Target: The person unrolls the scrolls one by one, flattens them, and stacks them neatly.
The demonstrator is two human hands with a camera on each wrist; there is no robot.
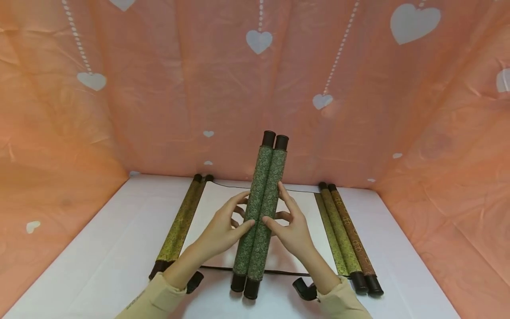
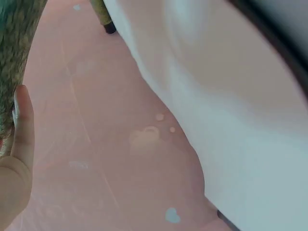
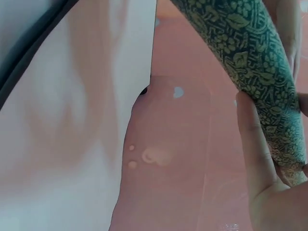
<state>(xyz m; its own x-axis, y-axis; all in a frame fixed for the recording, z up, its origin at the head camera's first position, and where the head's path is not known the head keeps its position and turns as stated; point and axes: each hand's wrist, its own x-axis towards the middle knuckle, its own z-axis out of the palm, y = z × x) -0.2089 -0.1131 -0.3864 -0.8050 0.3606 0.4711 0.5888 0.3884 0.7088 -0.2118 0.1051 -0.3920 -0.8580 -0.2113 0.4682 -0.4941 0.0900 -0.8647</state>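
Observation:
Both hands hold a rolled green patterned scroll [image 1: 260,177] with two side-by-side rolls and black end caps, tilted upright above the table. My left hand [image 1: 220,228] pinches its left roll, thumb on the near face and fingers behind. On the right roll, my right hand [image 1: 294,230] has a matching grip. In the right wrist view, the green floral cloth [image 3: 255,72] lies between thumb and fingers. The left wrist view catches only a blurred strip of the scroll [image 2: 14,53] beside a finger. Beneath the hands lies an unrolled scroll's white sheet [image 1: 314,217], partly hidden.
Yellow-green rolls [image 1: 181,221] lie at the sheet's left edge, and another yellow-green roll [image 1: 344,230] at its right. Beside that is a brown patterned roll [image 1: 354,232]. The white table [image 1: 107,257] meets a pink heart-printed curtain [image 1: 223,88] behind and at both sides.

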